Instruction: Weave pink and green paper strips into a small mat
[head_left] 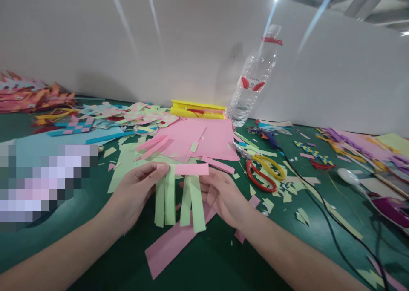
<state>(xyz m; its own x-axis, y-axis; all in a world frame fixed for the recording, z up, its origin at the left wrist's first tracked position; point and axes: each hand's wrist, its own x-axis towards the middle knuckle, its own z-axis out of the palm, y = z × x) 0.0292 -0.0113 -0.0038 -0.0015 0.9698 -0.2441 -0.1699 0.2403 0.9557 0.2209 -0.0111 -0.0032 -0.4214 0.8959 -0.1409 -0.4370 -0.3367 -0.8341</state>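
Head camera: a narrow pink paper strip [191, 169] is held up level above the green desk [105, 261], in front of the wearer. Its left end is pinched between the thumb and fingers of the left hand [136, 184]; its right end is gripped by the right hand [223, 193], whose fingers are partly tucked behind the paper. Four light green paper strips [171, 201] are hung from it, two toward each end, with a gap left between the pairs. The pink strip is crossed in front by the second green one from the left. Beneath, a wider pink strip [169, 252] is laid slantwise on the desk.

Beyond the hands, a pink paper sheet [220, 137] is set down, partly overlapping a light green sheet [123, 163]. Behind it, a folded yellow paper [179, 110] is placed near the pale partition [191, 39], and a clear plastic bottle [252, 86] is stood just beside, tied with red at the neck. Scissors with red and yellow handles [252, 156] are laid to the right of the pink sheet, near a dark blue glue gun [270, 138] and many cut scraps [289, 193]. Woven paper pieces [143, 112] are heaped at the back left, and orange paper pieces [35, 97] are piled farther left.
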